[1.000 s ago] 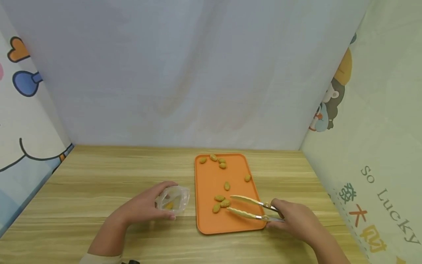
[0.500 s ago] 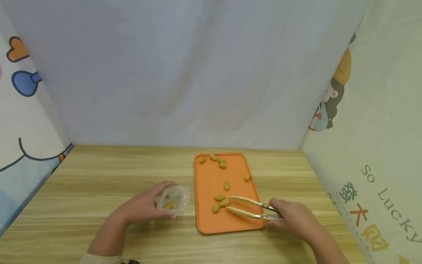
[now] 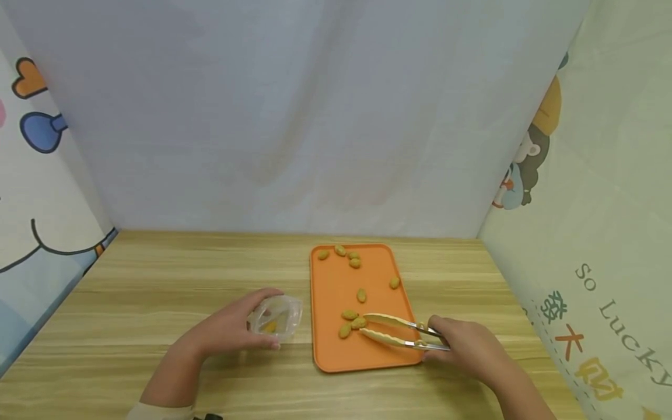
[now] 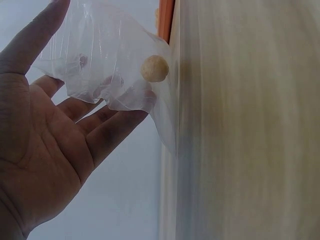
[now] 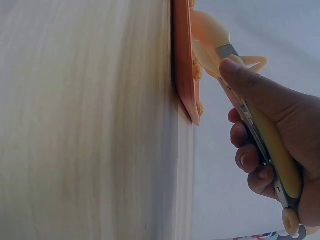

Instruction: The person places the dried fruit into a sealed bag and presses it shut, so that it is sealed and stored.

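Note:
My left hand [image 3: 236,326] curls round a clear, thin-walled plastic container [image 3: 290,318] on the wooden table, left of an orange tray [image 3: 367,359]. One yellow-brown oval snack piece [image 4: 154,68] shows inside the container in the left wrist view. With my right hand [image 3: 467,350] I grip tongs [image 5: 275,145] with cream-coloured tips and metal arms. Their tips stand apart over the tray, right beside a snack piece [image 3: 359,322] in a small cluster; whether they touch it I cannot tell. Several more such pieces lie scattered on the tray.
Snack pieces [image 3: 340,251] lie along the tray's far edge, and one piece [image 3: 394,283] sits by its right rim. A pale cloth [image 3: 294,116] hangs behind the table [image 3: 210,262]. Printed panels [image 3: 604,233] stand on both sides.
The tongs have shifted very slightly left toward the clustered snack piece. My left hand and the container have stayed in place.

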`<state>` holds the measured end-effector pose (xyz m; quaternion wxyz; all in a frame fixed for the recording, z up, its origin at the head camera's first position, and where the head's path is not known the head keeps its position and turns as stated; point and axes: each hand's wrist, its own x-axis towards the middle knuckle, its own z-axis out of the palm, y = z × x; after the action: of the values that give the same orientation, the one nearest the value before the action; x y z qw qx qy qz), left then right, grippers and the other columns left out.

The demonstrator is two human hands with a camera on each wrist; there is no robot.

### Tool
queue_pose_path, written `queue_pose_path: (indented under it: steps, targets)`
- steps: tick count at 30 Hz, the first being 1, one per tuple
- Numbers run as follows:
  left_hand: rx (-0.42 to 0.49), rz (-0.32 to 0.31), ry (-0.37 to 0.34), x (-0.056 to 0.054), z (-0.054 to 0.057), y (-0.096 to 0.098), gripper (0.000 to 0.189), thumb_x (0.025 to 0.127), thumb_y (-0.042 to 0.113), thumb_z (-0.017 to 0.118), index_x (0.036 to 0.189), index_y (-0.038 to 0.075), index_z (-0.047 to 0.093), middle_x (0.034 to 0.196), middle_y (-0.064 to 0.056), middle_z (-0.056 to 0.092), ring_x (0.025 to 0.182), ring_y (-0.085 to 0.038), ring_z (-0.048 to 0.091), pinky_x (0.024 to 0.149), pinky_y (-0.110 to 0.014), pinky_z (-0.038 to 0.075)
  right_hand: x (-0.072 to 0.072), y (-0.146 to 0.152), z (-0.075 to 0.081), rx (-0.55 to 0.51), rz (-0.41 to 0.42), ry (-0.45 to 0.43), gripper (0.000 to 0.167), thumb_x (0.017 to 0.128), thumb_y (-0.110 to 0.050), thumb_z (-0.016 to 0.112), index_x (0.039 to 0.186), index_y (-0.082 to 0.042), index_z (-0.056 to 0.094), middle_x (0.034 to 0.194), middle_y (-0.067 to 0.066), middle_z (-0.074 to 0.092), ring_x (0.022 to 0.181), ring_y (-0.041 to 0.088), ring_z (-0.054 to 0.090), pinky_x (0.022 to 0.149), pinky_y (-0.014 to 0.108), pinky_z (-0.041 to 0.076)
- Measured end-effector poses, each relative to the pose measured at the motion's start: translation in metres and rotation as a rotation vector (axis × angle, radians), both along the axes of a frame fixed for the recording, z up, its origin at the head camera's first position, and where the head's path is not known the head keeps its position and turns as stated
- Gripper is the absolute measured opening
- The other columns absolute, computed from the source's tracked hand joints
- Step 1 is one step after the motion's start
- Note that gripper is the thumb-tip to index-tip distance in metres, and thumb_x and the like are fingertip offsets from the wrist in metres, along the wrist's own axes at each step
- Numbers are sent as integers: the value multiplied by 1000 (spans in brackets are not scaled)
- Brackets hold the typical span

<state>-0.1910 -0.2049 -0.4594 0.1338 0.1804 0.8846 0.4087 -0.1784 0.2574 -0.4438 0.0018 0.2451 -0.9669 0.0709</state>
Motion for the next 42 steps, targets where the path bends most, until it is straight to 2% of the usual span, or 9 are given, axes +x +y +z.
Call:
queue_pose_path:
  steps: [10, 30, 42]
  targets:
    - [-7, 3, 4, 1, 1, -1, 87, 72, 52, 83, 145, 41, 36, 130, -4, 54, 103, -21, 56, 83, -41, 48, -1, -2, 2, -9, 6, -8, 43, 70, -56, 78, 84, -26, 49, 62, -19, 34, 53, -1, 29, 47, 20, 24]
    - [37, -12, -26, 1, 3, -1, 87, 74, 47, 84, 145, 40, 35, 130, -6, 53, 102, -24, 57, 80, -39, 49, 1, 0, 0, -10, 2, 4, 43, 71, -55, 78, 85, -26, 49, 62, -19, 34, 53, -1, 29, 47, 19, 25]
    - [27, -13, -13, 2, 3, -1, 87, 74, 48, 83, 146, 39, 35, 130, -7, 54, 103, -23, 57, 82, -40, 49, 3, 3, 0, -20, 8, 18, 43, 72, -54, 78, 85, -26, 48, 62, -19, 34, 53, -2, 28, 47, 19, 24]
